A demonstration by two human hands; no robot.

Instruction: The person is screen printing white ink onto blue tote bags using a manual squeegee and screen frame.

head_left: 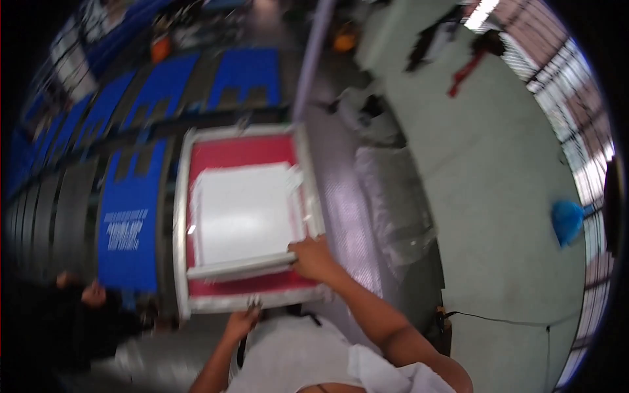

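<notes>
The pale bar [239, 265] lies across the red framed screen [182, 229], its right end gripped by the right hand [314, 257]. The left hand [244, 319] is at the screen's near edge; whether it grips, I cannot tell.

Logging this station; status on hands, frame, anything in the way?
Right hand gripping pale bar at its right end. Left hand at near edge of frame. Bar lies across frame. Co-worker's hand off left; no obstruction seen.

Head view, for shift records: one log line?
left hand: at pale rectangular frame, near edge | right hand: gripping long white bar, right end
</notes>
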